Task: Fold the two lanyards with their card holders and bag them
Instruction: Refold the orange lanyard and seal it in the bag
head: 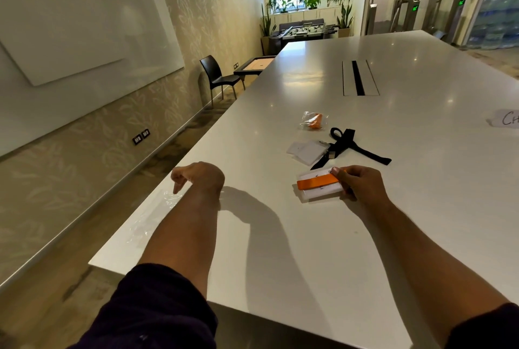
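My right hand (356,183) grips a white card holder (323,191) with an orange lanyard (317,181) folded flat across it, thumb pressing the strap down. My left hand (199,177) hovers over the table's left edge, its fingers hanging down just above clear plastic bags (157,214). It holds nothing that I can see. Farther back lies a black lanyard (351,143) clipped to a second white card holder (307,150), unfolded.
A small clear bag with an orange lanyard (314,119) inside sits behind the black one. A cable slot (359,77) runs down the white table (280,236). A paper sign (505,118) lies at the right edge. A black chair (217,74) stands past the table's left side.
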